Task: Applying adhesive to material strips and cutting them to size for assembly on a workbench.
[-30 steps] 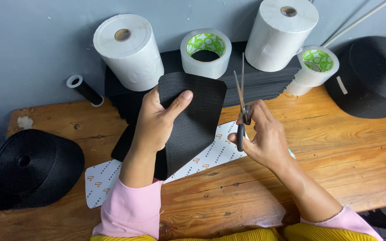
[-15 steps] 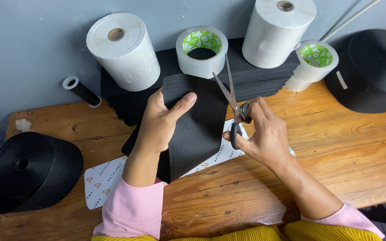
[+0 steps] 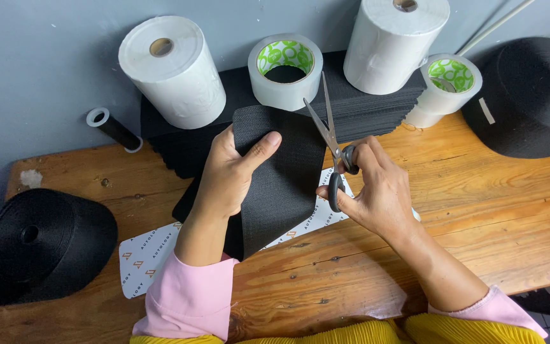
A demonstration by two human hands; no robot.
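Black piece: a flat sheet of black woven material [image 3: 281, 185] is held upright-tilted over the middle of the wooden surface [image 3: 479, 210], its top edge rounded at the corners and its lower end resting near a white printed sheet [image 3: 151, 258].
Left hand: the left hand [image 3: 230, 172] grips the sheet by its left edge, thumb pressed across the front and the other fingers wrapped behind it.
Right hand: the right hand [image 3: 377, 191] is clenched through the dark handles of a pair of scissors [image 3: 329, 137]; the blades stand parted and point up, just beside the sheet's right edge, not visibly biting into it.
Step in hand: judged from this, trimming the edge of the sheet, with the blades lined up for a cut.
Next move calls for: a steady hold with the left hand so the stiff-looking sheet does not twist between the blades.
Behind: a stack of black cut pieces [image 3: 364, 108] lies along the wall, with two white paper rolls [image 3: 173, 70] and two tape rolls with green cores [image 3: 286, 70] on or against it.
Sides: a large black webbing roll [image 3: 39, 245] sits at the left, another [image 3: 529, 95] at the right, and a small black spool [image 3: 112, 127] near the wall.
In the way: the nearer tape roll stands close above the scissor tips.
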